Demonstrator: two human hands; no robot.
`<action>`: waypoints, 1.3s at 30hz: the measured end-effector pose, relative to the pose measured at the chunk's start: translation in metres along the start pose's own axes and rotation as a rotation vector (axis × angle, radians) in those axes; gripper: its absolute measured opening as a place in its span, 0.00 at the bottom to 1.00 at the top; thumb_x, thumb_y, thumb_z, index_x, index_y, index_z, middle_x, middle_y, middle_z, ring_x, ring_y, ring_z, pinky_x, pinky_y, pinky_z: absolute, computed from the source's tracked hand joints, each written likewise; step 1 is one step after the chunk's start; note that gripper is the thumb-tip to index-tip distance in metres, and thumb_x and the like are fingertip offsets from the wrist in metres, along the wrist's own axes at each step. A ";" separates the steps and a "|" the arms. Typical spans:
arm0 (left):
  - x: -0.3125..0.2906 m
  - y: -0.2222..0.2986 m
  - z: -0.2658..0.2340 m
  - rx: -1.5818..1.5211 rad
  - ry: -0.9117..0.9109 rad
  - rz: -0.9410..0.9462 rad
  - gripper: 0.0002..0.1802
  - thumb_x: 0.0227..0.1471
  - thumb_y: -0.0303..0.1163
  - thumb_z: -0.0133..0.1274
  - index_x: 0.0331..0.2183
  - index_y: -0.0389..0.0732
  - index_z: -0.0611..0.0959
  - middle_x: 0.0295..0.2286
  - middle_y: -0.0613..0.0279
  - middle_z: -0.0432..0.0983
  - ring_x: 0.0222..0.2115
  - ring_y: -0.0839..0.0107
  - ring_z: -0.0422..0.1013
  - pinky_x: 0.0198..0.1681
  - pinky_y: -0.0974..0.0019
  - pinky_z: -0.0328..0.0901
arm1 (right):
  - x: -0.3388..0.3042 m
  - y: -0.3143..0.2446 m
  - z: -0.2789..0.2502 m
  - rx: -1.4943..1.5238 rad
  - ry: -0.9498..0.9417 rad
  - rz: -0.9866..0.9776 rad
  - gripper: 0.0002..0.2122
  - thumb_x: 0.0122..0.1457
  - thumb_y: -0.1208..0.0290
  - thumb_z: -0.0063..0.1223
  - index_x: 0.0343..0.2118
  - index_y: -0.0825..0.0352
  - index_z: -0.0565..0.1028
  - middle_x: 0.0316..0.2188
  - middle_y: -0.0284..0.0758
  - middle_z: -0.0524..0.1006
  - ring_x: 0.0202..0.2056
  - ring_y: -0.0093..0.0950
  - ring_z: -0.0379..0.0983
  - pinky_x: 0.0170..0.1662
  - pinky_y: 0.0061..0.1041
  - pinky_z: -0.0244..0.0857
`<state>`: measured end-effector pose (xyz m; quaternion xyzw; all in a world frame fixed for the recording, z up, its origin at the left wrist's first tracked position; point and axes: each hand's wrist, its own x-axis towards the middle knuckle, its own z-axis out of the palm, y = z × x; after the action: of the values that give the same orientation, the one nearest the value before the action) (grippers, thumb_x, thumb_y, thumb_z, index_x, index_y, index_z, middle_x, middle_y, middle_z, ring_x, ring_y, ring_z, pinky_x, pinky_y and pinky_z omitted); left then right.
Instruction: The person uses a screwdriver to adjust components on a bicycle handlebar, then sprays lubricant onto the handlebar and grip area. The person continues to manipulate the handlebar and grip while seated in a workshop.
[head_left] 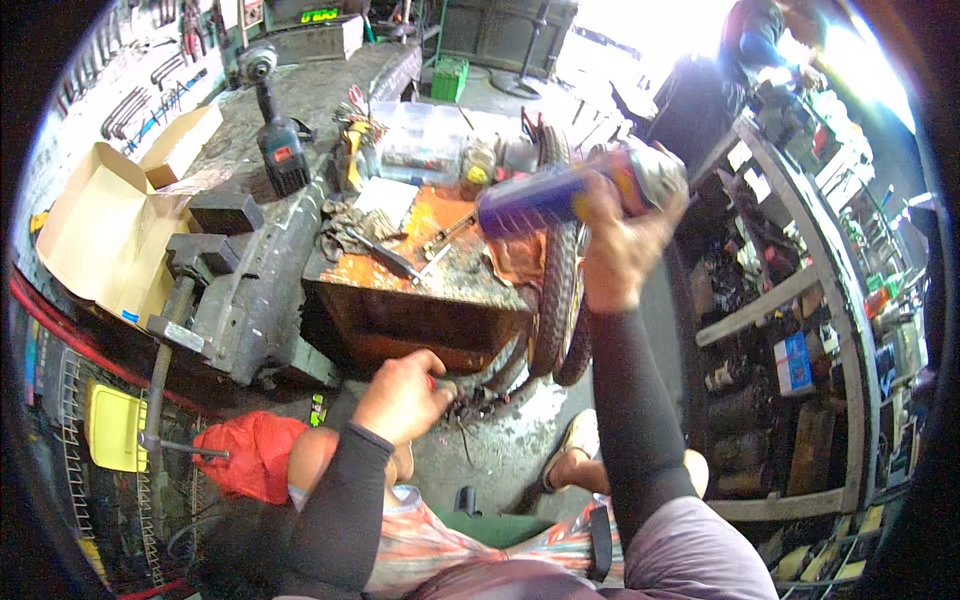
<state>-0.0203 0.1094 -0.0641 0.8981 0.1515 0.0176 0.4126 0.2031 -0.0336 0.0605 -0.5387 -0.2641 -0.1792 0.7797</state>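
Observation:
My right hand [618,245], raised over the bicycle tyres [552,300], is wrapped round a blue aerosol can [530,203]. The can is tilted almost flat and blurred by motion, its lighter end up by my fingers. Lower down, in front of the metal box-like stand, my left hand [400,395] is closed in a fist-like pinch. A speck of red shows between its fingers, but what it holds is too small to name. Just beyond its fingertips is a dark jumble of small parts [480,400], partly hidden.
An orange-stained worktop [350,268] carries a rag [345,232], tools and plastic boxes [420,135]. On the left bench are a vise [215,255], a cordless impact wrench [280,150] and an open cardboard box [110,230]. A shelf rack [840,330] stands right; a person [755,45] is behind.

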 end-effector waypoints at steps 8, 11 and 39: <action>0.002 0.022 0.008 0.023 -0.034 -0.051 0.20 0.52 0.30 0.72 0.46 0.35 0.87 0.28 0.60 0.83 0.30 0.71 0.78 0.39 0.61 0.75 | -0.169 -0.038 -0.196 -0.238 -0.122 0.507 0.44 0.56 0.74 0.73 0.74 0.64 0.61 0.61 0.42 0.76 0.58 0.34 0.76 0.64 0.36 0.70; 0.001 0.023 0.020 0.062 -0.048 -0.007 0.22 0.51 0.32 0.72 0.47 0.36 0.87 0.29 0.56 0.84 0.31 0.67 0.80 0.40 0.60 0.75 | -0.220 -0.026 -0.218 -0.297 -0.256 0.569 0.46 0.55 0.72 0.75 0.75 0.64 0.60 0.64 0.43 0.73 0.63 0.34 0.72 0.69 0.36 0.65; -0.003 0.080 0.050 0.005 -0.060 -0.128 0.16 0.59 0.27 0.66 0.47 0.30 0.85 0.26 0.60 0.83 0.24 0.75 0.78 0.29 0.66 0.73 | -0.257 -0.028 -0.201 -0.695 -0.641 0.418 0.34 0.60 0.59 0.69 0.70 0.51 0.69 0.49 0.49 0.75 0.41 0.54 0.82 0.44 0.50 0.80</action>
<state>0.0052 0.0224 -0.0374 0.8877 0.1959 -0.0362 0.4151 0.0267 -0.2324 -0.1299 -0.8351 -0.3014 0.0772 0.4537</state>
